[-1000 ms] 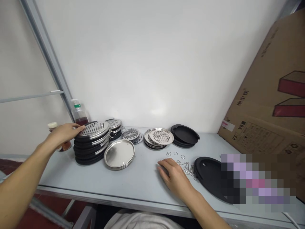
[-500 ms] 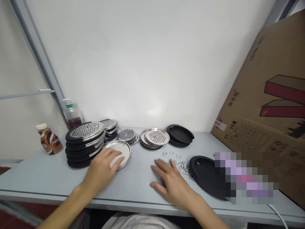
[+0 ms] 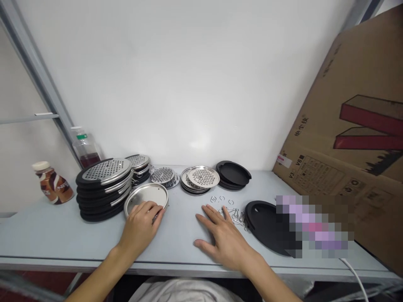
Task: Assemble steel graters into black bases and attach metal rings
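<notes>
Fingers curled over the near rim, my left hand [image 3: 142,222] grips a round metal disc [image 3: 147,193] that tops a small stack. The disc is smooth and shiny, with small holes near its edge. My right hand [image 3: 222,239] lies flat on the table with its fingers spread and holds nothing. Just beyond its fingertips are loose metal rings [image 3: 222,198] and several small wire clips [image 3: 236,216]. Right of that hand lie round black trays [image 3: 267,224], partly covered by a blurred patch.
At left stands a tall stack of black-rimmed round graters [image 3: 105,188], beside a brown bottle [image 3: 55,182] and a clear bottle [image 3: 86,151]. Perforated grater discs [image 3: 203,177] and more black trays [image 3: 233,174] line the back. A large cardboard box [image 3: 315,138] leans at right.
My left hand has moved onto the near rim of the disc and closed on it; the disc now looks slightly shifted. My right hand stays flat. The view has shifted a little.
</notes>
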`<state>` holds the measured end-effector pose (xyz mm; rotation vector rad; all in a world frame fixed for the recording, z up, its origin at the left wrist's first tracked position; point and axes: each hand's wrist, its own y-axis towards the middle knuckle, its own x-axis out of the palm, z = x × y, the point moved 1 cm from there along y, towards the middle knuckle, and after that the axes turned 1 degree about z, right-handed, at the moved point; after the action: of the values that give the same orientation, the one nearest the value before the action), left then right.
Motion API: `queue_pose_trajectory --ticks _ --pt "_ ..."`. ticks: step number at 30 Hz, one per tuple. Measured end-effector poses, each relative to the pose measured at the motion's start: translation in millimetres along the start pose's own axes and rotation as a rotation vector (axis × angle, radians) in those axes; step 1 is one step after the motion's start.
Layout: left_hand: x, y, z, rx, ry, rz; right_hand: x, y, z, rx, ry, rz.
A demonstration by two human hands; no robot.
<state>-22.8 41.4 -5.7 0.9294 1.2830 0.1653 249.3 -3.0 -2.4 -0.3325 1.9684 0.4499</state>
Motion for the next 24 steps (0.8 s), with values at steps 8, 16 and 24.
queue_pose_trajectory --ticks 8,16,24 --pt "-1 2 4 0.000 0.018 0.037 2 0 4 0.013 0.021 0.011" --pt "-7 8 -4 0.096 -0.089 0.057 2 -1 5 0.019 0.041 0.014" --pt "-23 27 12 0.291 -0.231 0.222 11 1 15 0.026 0.097 0.161"
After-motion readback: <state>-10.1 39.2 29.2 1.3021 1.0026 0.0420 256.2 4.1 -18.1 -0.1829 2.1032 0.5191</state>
